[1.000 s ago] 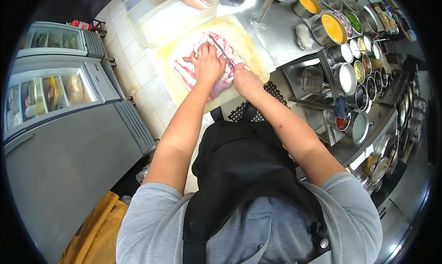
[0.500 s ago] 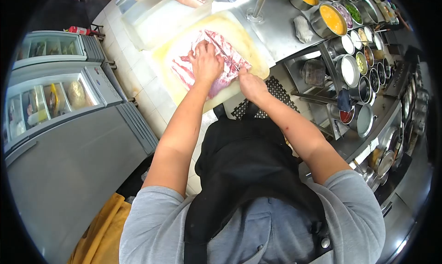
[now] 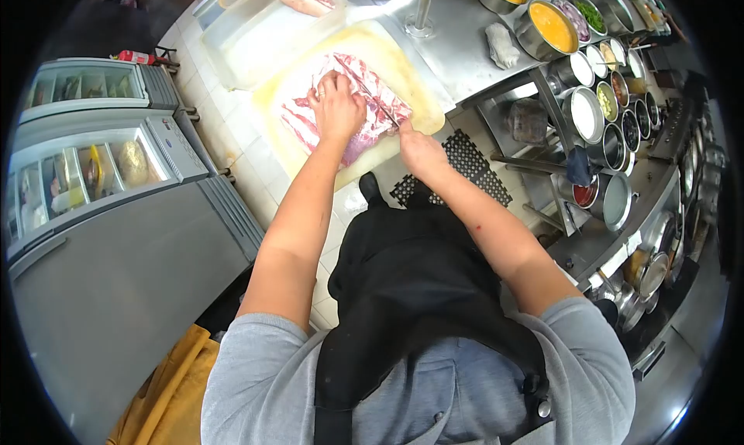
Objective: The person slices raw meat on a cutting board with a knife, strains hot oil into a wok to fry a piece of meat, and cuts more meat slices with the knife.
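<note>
A slab of raw meat (image 3: 381, 125), pink with white fat, lies on a yellowish cutting board (image 3: 273, 108). My left hand (image 3: 339, 110) rests on top of the meat with its fingers spread and slightly bent. In my right hand (image 3: 422, 152), at the near right edge of the meat, is the handle of a knife, fingers wrapped round it. The long thin knife blade (image 3: 367, 93) runs away from me across the meat, right of my left hand. How deep its edge sits in the meat is hard to make out.
Behind the board stands a clear plastic tub (image 3: 221, 53) with a pale piece of meat (image 3: 305, 1) in it. A metal post (image 3: 422, 15) rises from the steel counter near a whitish bundle (image 3: 502, 45). Pots of orange liquid (image 3: 553, 25) stand at right, a chest freezer (image 3: 128, 236) at left.
My right hand has drawn back slightly toward me with the knife. My left hand stays on the meat. The whole view has shifted a little.
</note>
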Demonstrator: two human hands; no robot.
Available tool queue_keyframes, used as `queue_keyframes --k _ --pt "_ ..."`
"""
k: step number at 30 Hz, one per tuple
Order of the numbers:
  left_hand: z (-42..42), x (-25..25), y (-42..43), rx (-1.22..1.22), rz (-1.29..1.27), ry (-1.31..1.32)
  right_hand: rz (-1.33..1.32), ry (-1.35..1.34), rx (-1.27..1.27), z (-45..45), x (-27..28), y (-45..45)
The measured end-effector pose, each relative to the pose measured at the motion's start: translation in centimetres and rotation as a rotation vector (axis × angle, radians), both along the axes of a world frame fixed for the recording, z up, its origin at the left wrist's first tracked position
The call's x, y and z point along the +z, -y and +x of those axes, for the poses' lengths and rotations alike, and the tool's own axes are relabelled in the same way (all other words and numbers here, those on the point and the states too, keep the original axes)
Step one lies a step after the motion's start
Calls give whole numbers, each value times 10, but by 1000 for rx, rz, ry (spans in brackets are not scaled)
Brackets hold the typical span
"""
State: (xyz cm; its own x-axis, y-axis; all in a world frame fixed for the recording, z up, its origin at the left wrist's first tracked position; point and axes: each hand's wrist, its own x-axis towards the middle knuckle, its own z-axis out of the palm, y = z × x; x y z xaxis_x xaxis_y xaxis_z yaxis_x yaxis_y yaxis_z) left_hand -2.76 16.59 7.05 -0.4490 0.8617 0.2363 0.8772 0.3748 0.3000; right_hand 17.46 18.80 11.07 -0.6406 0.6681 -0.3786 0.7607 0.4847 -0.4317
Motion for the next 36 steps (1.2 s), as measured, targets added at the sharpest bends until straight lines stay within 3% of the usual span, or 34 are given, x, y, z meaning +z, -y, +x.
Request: queue_keyframes --k 13,19,23,25,29,36 --pt "4 13 -4 1 -142 -45 -51 131 3 100 16 40" --pt "-7 16 -15 -188 -199 -124 -260 -113 8 150 14 -9" --pt "-25 27 -27 -345 -397 -91 -151 -163 34 153 31 -7" --pt "-33 24 -29 -281 -224 176 -124 -50 -14 143 51 2" --pt "-40 24 -9 -255 -32 246 -111 86 -62 116 91 26" --pt "-47 5 -2 -310 139 84 -42 120 -42 60 89 23"
